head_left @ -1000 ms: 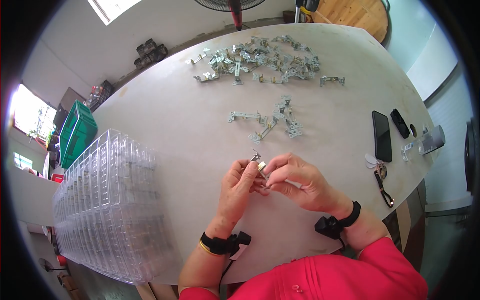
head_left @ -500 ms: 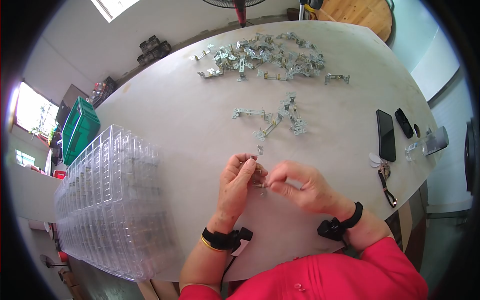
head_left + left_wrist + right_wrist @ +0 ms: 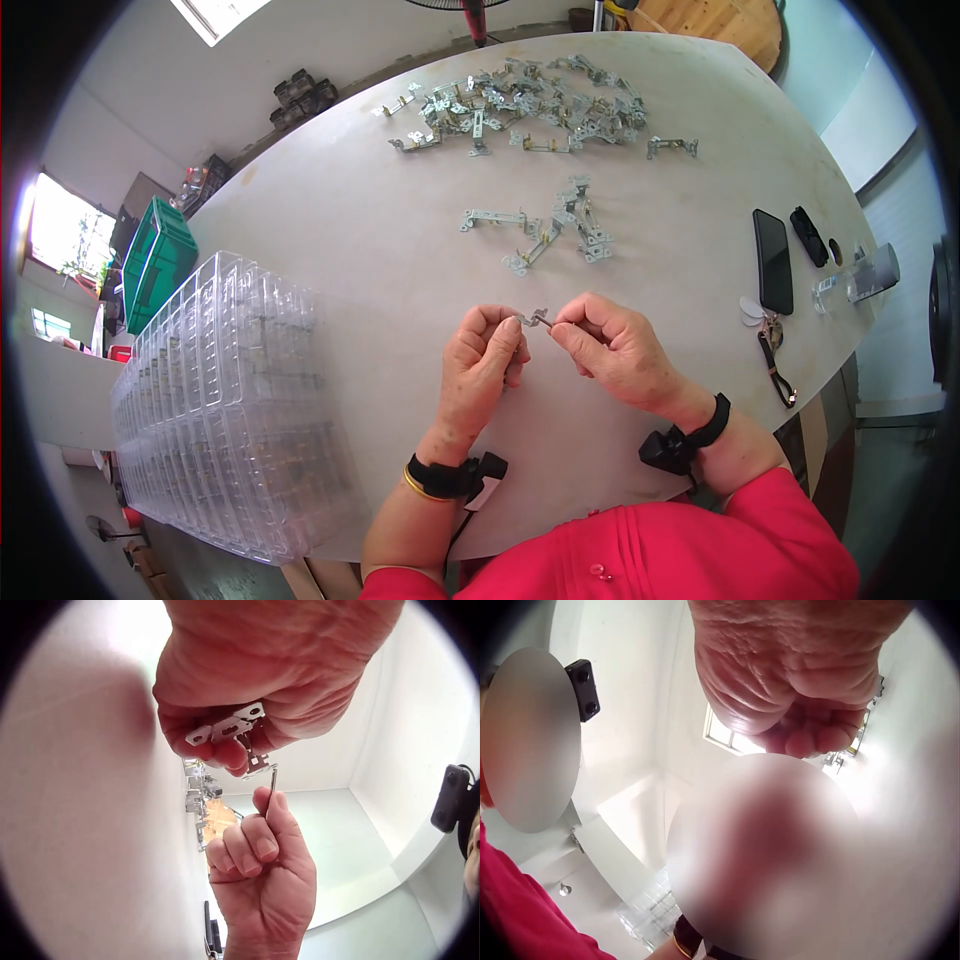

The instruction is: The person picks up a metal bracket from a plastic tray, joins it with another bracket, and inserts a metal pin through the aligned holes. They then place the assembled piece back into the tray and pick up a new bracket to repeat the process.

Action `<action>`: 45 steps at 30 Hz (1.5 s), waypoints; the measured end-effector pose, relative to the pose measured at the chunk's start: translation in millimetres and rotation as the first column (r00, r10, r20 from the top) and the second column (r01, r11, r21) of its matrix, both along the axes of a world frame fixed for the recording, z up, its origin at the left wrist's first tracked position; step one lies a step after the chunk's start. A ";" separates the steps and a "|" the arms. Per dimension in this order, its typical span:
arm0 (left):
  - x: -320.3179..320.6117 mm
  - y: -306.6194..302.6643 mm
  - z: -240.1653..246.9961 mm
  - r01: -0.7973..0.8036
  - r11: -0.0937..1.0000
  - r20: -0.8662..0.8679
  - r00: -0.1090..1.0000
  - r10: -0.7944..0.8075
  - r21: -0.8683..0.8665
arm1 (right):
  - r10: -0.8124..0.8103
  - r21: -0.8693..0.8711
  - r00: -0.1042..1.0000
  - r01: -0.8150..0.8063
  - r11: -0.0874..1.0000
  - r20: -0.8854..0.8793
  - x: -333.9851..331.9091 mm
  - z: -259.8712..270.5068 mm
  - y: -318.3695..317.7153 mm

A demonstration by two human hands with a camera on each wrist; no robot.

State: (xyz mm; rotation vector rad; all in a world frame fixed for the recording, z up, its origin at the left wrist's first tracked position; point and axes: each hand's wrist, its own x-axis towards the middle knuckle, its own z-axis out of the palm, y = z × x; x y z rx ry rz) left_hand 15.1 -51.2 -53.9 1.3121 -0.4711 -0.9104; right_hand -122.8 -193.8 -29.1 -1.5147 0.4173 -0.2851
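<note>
My left hand [image 3: 476,368] grips a small metal bracket [image 3: 229,729] with flat, holed end plates, above the table. Much of the bracket is hidden by the fingers. In the head view its far end [image 3: 538,318] sticks out past the thumb. My right hand [image 3: 622,352] pinches a thin metal rod [image 3: 271,796] between thumb and forefinger. The rod's tip is right at the bracket's protruding end in the left wrist view. The right wrist view is blurred over the work. Beyond the hands lies a small cluster of similar brackets [image 3: 545,243].
A larger pile of brackets [image 3: 540,105] covers the table's far side. Stacked clear plastic trays [image 3: 220,395] stand at left, with a green crate [image 3: 160,262] behind. At right lie a phone [image 3: 772,262], keys [image 3: 771,328], a black case [image 3: 808,237] and a clear cup [image 3: 873,274].
My right hand dropped slightly from the bracket's middle, then rose to its far end with the rod pinched. The left hand stayed near its place while the bracket turned in its fingers.
</note>
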 end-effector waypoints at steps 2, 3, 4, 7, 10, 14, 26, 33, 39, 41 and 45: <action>-1.5 -0.2 1.4 -0.009 1.000 0.053 0.999 0.008 0.011 | -0.005 -0.007 1.000 0.005 1.000 0.002 0.0 -0.1 0.0; -2.2 -0.3 2.2 -0.018 1.000 0.107 0.994 0.016 0.021 | -0.006 -0.008 1.000 0.006 1.000 0.002 0.1 -0.3 0.0; -2.6 -0.3 2.9 -0.017 1.000 0.107 0.994 0.014 0.020 | -0.009 -0.014 1.000 0.009 1.000 -0.004 0.2 -0.5 -0.1; -3.6 0.1 2.3 -0.043 0.998 0.178 0.983 0.036 0.036 | -0.003 -0.026 1.000 0.002 1.000 -0.021 -0.2 -2.1 -1.7; -5.5 -1.1 -3.7 -0.049 0.998 0.268 0.961 0.060 -0.047 | -0.005 -0.036 1.000 0.005 0.999 -0.019 -0.1 -1.1 -0.7; -7.4 0.3 -3.5 -0.036 0.999 0.381 0.924 0.034 -0.002 | -0.011 0.001 0.999 0.011 1.000 0.048 0.2 -2.8 -0.1; -15.9 -3.3 -3.1 -0.014 1.000 0.553 0.833 0.002 0.018 | 0.023 -0.054 0.999 -0.025 0.998 -0.034 1.6 -8.7 -3.2; -14.7 -1.5 -5.7 0.087 0.995 0.648 0.756 -0.096 0.047 | -0.056 -0.310 0.991 0.093 0.946 0.125 3.0 -18.5 -3.4; -7.1 1.1 5.7 0.014 1.000 0.116 0.993 -0.017 0.026 | -0.134 -0.062 0.988 0.139 0.988 0.074 -0.2 -1.6 -8.8; -0.5 1.6 3.9 -0.004 1.000 0.032 0.999 0.005 -0.016 | -0.104 -0.027 0.994 0.105 0.994 0.025 0.8 0.6 -7.5; 2.8 1.4 0.7 -0.034 0.996 -0.096 0.995 0.026 -0.084 | -0.046 -0.028 0.999 0.046 0.999 -0.004 1.1 -3.9 -5.6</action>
